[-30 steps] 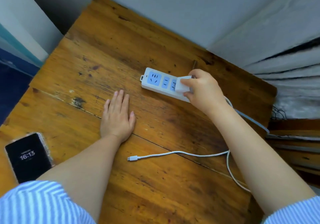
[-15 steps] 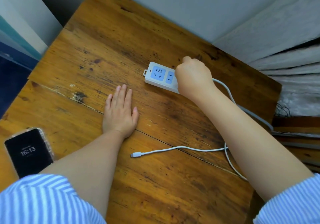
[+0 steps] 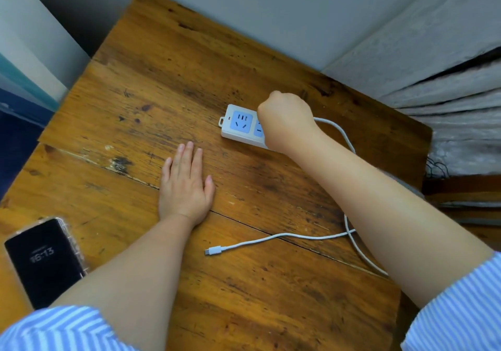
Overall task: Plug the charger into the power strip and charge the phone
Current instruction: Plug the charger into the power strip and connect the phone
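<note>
A white power strip [image 3: 238, 125] with blue sockets lies on the wooden table [image 3: 168, 85] at the back. My right hand [image 3: 287, 121] is a fist over the strip's right part, closed on the white charger, which it hides. The charger's white cable [image 3: 298, 237] loops from behind that hand down the table, and its plug end [image 3: 212, 251] lies loose near the middle. My left hand [image 3: 185, 185] rests flat on the wood, fingers together, holding nothing. The phone [image 3: 44, 260] lies face up at the left front edge, screen lit with 16:13.
A grey wall runs behind the table. Pale fabric folds [image 3: 447, 85] hang at the right. A dark wooden shelf edge [image 3: 466, 190] sits past the table's right side. Blue flooring shows at the left.
My right hand has turned over the charger and pressed down on the strip, hiding the charger. The strip's visible part has shrunk. The left hand and phone stay put.
</note>
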A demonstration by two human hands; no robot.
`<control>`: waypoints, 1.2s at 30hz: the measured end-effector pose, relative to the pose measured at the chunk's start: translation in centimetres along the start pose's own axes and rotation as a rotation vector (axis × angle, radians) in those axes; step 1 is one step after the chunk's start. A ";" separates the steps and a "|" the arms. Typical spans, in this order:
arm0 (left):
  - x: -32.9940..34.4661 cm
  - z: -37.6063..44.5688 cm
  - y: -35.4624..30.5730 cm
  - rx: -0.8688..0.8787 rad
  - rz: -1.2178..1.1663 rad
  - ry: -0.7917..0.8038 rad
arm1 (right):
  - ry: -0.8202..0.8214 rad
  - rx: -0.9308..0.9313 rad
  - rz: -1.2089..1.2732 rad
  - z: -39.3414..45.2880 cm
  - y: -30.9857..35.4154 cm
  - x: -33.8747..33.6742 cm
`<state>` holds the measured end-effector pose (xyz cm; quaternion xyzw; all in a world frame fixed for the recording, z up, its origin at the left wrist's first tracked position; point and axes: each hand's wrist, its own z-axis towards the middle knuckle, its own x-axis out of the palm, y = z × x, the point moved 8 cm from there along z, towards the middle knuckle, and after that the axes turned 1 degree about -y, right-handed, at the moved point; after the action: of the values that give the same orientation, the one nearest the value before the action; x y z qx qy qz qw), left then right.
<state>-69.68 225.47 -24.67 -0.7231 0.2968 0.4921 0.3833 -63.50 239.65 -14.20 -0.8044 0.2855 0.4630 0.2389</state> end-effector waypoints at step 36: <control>-4.2 -7.4 2.8 0.108 -0.027 0.136 | -0.237 -0.328 0.414 -14.6 9.3 11.9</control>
<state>-69.77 217.97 -19.86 -0.7371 0.3385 0.4200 0.4071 -56.09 220.64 -19.17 -0.6971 0.3350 0.6328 0.0377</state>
